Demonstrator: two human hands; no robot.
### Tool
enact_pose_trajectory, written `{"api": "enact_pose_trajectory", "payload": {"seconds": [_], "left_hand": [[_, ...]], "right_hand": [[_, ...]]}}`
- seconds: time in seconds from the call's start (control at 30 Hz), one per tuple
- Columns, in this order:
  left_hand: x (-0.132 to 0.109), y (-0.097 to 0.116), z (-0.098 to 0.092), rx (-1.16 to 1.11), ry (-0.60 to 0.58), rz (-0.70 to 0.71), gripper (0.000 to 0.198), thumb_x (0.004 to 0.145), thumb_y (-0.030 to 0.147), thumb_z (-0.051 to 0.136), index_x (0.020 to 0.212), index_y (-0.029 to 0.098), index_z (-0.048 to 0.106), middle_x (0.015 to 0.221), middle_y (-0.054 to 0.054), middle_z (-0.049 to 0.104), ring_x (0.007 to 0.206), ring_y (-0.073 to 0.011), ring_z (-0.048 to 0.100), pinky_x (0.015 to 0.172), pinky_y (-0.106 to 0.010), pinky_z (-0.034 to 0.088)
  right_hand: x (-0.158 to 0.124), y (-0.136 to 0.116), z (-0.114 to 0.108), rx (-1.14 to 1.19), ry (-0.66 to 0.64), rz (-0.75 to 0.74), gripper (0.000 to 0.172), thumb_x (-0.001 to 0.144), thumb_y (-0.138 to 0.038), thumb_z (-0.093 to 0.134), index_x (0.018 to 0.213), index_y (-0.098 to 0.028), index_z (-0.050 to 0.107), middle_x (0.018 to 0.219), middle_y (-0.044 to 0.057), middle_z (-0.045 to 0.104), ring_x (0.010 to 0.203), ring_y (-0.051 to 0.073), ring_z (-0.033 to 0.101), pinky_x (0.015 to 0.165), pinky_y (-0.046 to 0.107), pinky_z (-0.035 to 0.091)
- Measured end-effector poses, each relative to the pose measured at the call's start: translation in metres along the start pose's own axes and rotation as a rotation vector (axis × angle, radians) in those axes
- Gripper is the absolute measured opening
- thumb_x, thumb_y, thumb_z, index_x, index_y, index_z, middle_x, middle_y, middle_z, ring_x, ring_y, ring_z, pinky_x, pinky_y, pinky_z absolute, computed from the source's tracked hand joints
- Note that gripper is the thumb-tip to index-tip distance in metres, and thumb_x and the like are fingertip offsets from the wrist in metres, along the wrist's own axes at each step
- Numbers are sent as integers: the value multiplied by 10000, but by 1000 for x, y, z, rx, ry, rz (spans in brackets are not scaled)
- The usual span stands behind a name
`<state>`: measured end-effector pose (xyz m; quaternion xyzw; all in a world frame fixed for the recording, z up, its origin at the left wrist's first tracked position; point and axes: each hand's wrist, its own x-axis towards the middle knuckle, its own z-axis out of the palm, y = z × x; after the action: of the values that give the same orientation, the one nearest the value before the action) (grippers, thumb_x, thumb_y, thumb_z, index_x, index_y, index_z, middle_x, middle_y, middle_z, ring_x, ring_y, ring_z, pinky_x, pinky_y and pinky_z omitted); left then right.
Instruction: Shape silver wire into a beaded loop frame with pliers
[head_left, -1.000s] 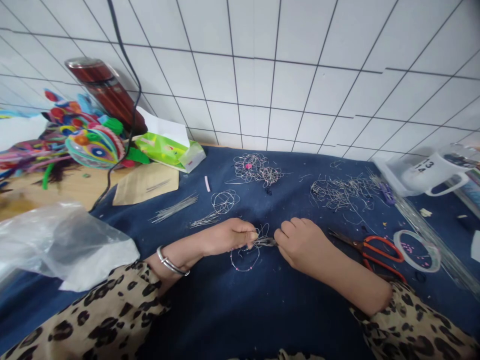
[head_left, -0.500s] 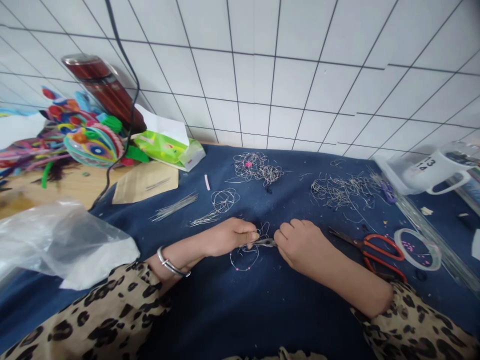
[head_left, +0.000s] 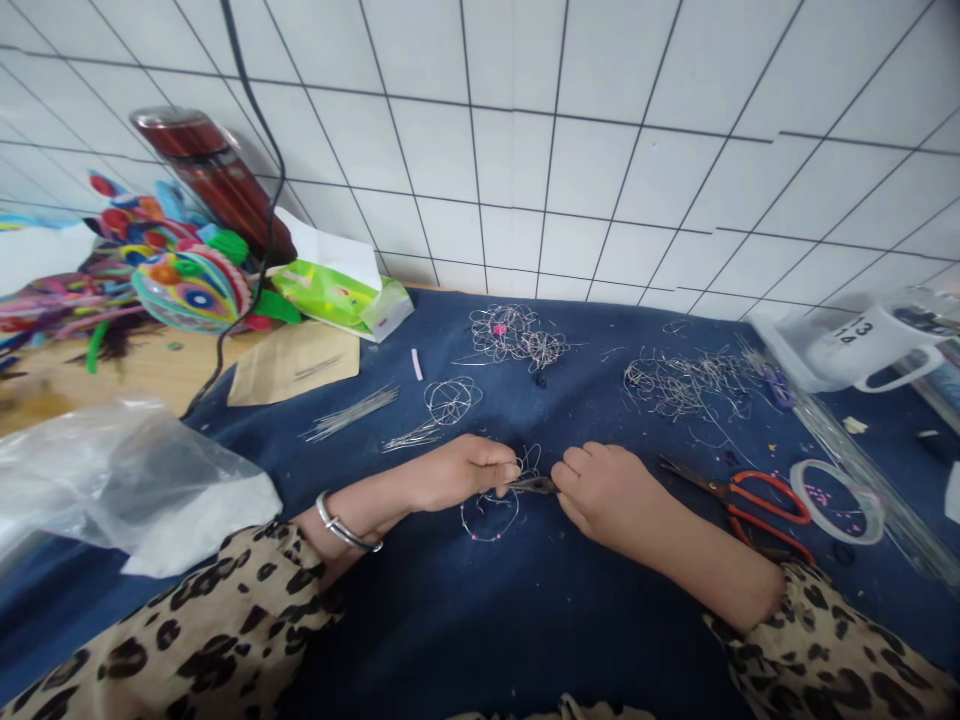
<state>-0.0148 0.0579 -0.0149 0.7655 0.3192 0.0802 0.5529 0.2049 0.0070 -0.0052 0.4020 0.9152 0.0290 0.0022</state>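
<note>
Between thumb and fingers, my left hand pinches a thin silver wire piece, bent into loops and carrying a few small pink beads. Its lower loop hangs below the fingertips, and smaller loops stick up behind them. My right hand is closed round a pair of pliers, whose handles are hidden in the fist. The jaws of the pliers point left and meet the wire at my left fingertips. Whether the jaws grip the wire is too small to tell.
Orange-handled scissors and a round dish of pink beads lie at right. Behind are tangled wires, a wire flower and straight wires. A plastic bag, red flask and white mug stand around.
The view has shifted very slightly. Both hands stay in nearly the same place, and the pliers look turned a little at the wire.
</note>
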Motion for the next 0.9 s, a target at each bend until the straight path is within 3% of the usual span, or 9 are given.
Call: {"api": "enact_pose_trajectory", "payload": {"seconds": [0.2, 0.33, 0.6, 0.7, 0.9], "left_hand": [[-1, 2, 0, -160, 36, -97, 348, 861, 398, 437, 656, 135, 538, 525, 50, 390, 470, -69, 341, 443, -183, 263], [0, -4, 1, -425, 41, -148, 351, 840, 422, 468, 706, 120, 586, 521, 50, 386, 427, -61, 333, 403, -182, 255], [-4, 1, -1, -794, 13, -133, 155, 804, 231, 525, 787, 102, 610, 565, 25, 472, 435, -61, 404, 438, -203, 310], [-5, 2, 0, -844, 32, -125, 92, 770, 164, 553, 821, 110, 607, 585, 19, 508, 439, -59, 412, 449, -204, 318], [-5, 1, 3, -761, 30, -83, 133, 799, 232, 570, 825, 111, 620, 541, 37, 473, 428, -49, 384, 444, -193, 295]], "right_hand": [[1, 4, 6, 79, 5, 30, 105, 819, -240, 449, 754, -183, 508, 746, 21, 539, 664, 141, 451, 583, 284, 256], [3, 7, 12, 186, 7, 52, 119, 817, -238, 446, 736, -180, 510, 736, 10, 545, 659, 121, 466, 603, 259, 285], [5, 12, 11, 498, -29, 117, 160, 830, -259, 446, 723, -168, 523, 689, -7, 525, 613, 85, 475, 578, 204, 313], [5, 14, 7, 563, -41, 130, 176, 831, -269, 453, 711, -165, 530, 677, -9, 521, 602, 81, 476, 574, 200, 315], [6, 18, 1, 650, -89, 125, 176, 823, -284, 473, 719, -163, 547, 675, -13, 535, 604, 81, 475, 567, 197, 311]]}}
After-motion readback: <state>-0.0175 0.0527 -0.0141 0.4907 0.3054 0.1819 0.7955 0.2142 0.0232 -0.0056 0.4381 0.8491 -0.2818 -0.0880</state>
